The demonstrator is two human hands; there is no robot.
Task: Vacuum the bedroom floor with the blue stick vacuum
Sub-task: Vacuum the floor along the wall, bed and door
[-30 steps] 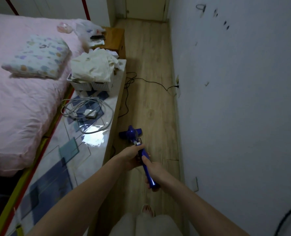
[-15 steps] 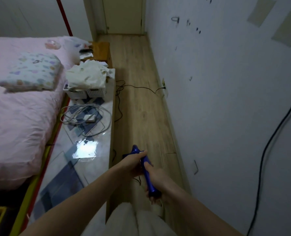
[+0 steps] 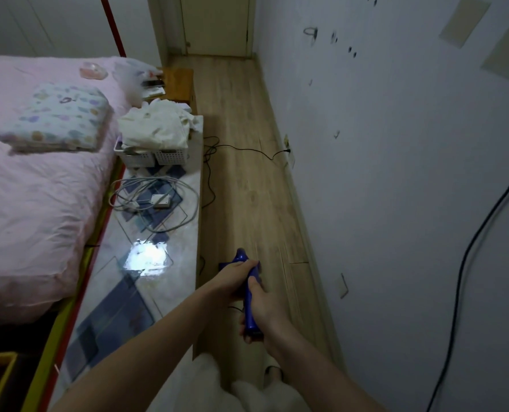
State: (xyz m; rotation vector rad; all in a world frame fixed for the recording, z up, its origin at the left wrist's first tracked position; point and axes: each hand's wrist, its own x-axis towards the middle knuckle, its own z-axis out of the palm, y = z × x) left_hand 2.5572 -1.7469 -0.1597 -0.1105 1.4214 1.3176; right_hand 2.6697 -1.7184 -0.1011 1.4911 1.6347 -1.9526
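now both hands hold the blue stick vacuum (image 3: pixel 249 304) low in the middle: left hand (image 3: pixel 232 281) wrapped up front, right hand (image 3: pixel 262 310) wrapped behind. it looks hard, stiff and light.

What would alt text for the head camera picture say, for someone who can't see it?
Both hands, left ahead of right, grip a blue vacuum over a narrow wooden floor. A white wall stands to the right, a pink bed to the left.

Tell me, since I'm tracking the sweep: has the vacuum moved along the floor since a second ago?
Yes. The vacuum has drawn back toward the person, away from the black cord on the floor.
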